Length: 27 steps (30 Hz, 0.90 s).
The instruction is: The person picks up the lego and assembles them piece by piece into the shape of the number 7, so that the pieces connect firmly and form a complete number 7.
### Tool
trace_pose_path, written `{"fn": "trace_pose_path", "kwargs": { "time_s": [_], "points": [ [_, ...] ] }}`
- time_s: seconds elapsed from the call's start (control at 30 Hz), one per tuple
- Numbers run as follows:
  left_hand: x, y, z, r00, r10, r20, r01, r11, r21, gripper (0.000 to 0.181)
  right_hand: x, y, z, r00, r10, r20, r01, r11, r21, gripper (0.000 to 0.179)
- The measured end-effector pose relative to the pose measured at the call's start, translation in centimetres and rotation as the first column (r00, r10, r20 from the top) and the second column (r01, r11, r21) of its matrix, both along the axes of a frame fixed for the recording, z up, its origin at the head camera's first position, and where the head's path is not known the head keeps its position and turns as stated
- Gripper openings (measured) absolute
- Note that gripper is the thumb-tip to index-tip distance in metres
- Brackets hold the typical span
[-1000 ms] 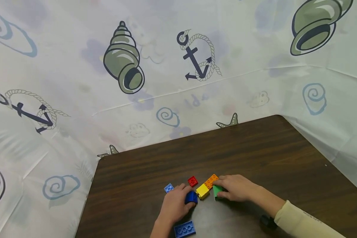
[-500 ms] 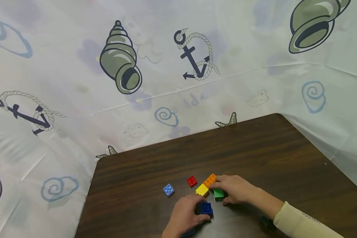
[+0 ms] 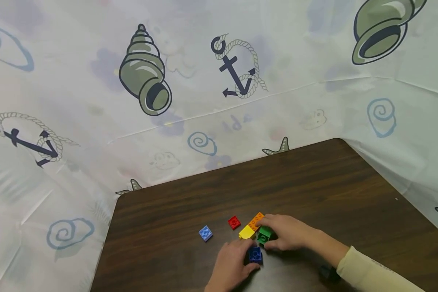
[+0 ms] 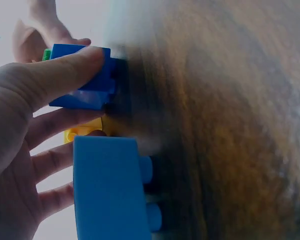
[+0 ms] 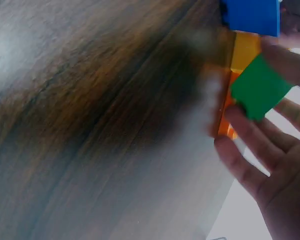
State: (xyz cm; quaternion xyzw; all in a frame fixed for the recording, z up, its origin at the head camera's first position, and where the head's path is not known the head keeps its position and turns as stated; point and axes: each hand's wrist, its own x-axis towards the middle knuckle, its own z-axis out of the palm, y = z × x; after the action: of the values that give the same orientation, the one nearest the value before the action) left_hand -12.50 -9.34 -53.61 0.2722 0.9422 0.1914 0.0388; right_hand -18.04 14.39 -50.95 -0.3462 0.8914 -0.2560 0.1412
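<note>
My left hand [image 3: 230, 263] grips a dark blue toy brick [image 3: 255, 254] between thumb and fingers, its studs facing toward me. Close by on the right, my right hand [image 3: 286, 232] pinches a green brick [image 3: 264, 235], tilted with its studs toward the front. Just beyond lie a yellow brick [image 3: 246, 232] and an orange brick [image 3: 256, 221], end to end. In the left wrist view, a larger blue brick [image 4: 110, 185] lies near the left palm; in the head view the left hand hides it.
A red brick [image 3: 234, 222] and a light blue brick [image 3: 206, 233] lie on the brown wood-grain table [image 3: 160, 227], left of the yellow one. A small dark object [image 3: 329, 273] shows beneath the right forearm. Patterned cloth [image 3: 190, 73] hangs behind the table.
My left hand has shifted right and nearer with the dark blue brick, uncovering the light blue brick and covering the larger blue one. The green brick has been turned in my right fingers.
</note>
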Motion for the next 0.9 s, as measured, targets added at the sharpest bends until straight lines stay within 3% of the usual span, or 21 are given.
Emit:
{"fn": "trace_pose_path", "kwargs": {
  "time_s": [0.1,0.23,0.37,0.43,0.7,0.8,0.9],
  "points": [
    [0.1,-0.2,-0.2,1.0,0.003,0.008,-0.004,0.999,0.037,0.051,-0.1,0.1,0.0,0.99,0.002,0.143,0.023,0.984,-0.175,0.054],
    [0.0,-0.6,-0.3,0.997,0.028,0.069,-0.035,0.995,0.095,0.05,-0.2,0.0,0.3,0.952,0.081,0.294,0.028,0.936,-0.35,0.04],
    [-0.2,-0.7,-0.1,0.991,0.058,0.123,-0.072,0.991,0.115,0.046,0.3,-0.7,0.8,0.914,0.146,0.379,0.029,0.907,-0.42,0.034],
    [-0.3,-0.7,0.0,0.99,0.062,0.126,-0.077,0.99,0.119,0.045,0.6,-1.1,1.0,0.906,0.151,0.395,0.037,0.902,-0.431,0.034],
    [-0.4,-0.8,0.0,0.996,0.052,0.077,-0.063,0.987,0.146,0.04,1.1,-1.9,0.9,0.97,0.136,0.201,-0.048,0.92,-0.389,0.038],
    [-0.4,-0.9,-0.2,0.996,0.057,0.067,-0.067,0.985,0.161,0.041,1.3,-1.9,1.0,0.974,0.156,0.165,-0.088,0.93,-0.358,0.044],
    [-0.4,-1.0,-0.3,0.995,0.072,0.064,-0.083,0.98,0.183,0.042,1.8,-2.0,1.3,0.982,0.173,0.078,-0.142,0.942,-0.305,0.048]
  ]
}}
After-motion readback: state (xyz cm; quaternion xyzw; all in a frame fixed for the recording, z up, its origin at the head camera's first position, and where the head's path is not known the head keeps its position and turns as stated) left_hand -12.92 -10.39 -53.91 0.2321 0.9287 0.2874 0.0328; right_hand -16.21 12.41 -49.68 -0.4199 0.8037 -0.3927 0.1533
